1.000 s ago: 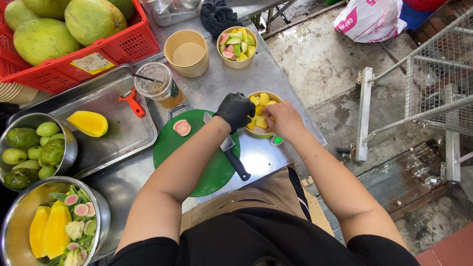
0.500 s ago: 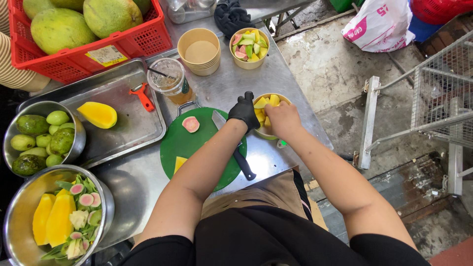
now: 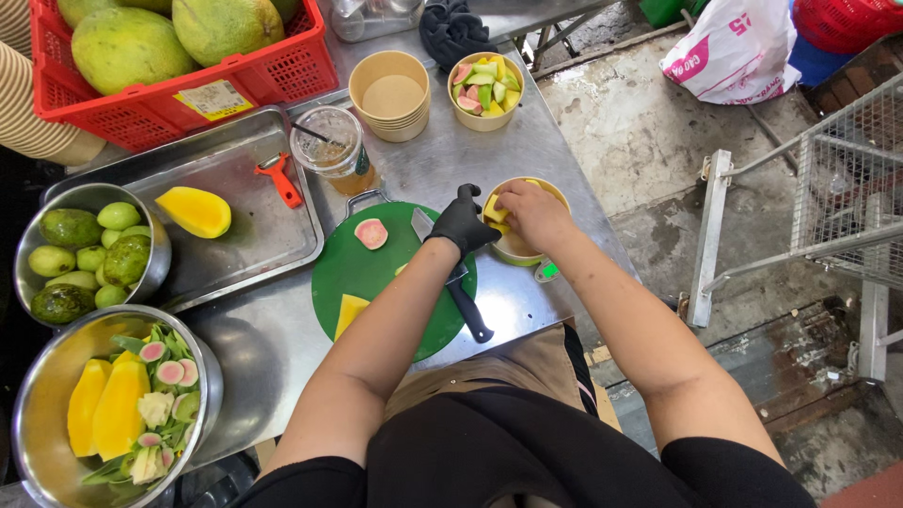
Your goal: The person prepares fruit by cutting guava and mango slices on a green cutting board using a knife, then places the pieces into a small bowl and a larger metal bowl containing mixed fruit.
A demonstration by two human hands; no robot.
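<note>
Paper cup of cut mango (image 3: 527, 246) sits upright on the steel counter (image 3: 470, 160), just off the right edge of the green cutting board (image 3: 376, 273), mouth facing up; both hands meet over its rim. Left hand (image 3: 463, 222), in a black glove, is cupped w/ fingers curled round a yellow mango piece (image 3: 493, 209) at the cup's left rim, the piece standing roughly on end, long axis running away from the person. Right hand (image 3: 532, 213), bare, lies over the cup's top w/ fingers bent down onto the fruit; whether it grips a piece can't be told, as the fingertips are hidden. The cup lies directly under the right hand and just right of the gloved one.

A knife (image 3: 453, 282) rests on the board under the left forearm, black handle pointing toward the person, blade away. Also on the board: a pink guava slice (image 3: 371, 233) and a yellow mango wedge (image 3: 350, 312). Farther out, a second cup of mixed fruit (image 3: 483, 88) and a stack of empty paper cups (image 3: 389, 94) stand at the counter's far side, beside a plastic drink cup (image 3: 329, 147). Left of that, a steel tray (image 3: 235, 169) holds a peeled mango half (image 3: 194, 211) and an orange peeler (image 3: 280, 179). A red crate (image 3: 188, 75) of big green fruit sits at the far left corner.
</note>
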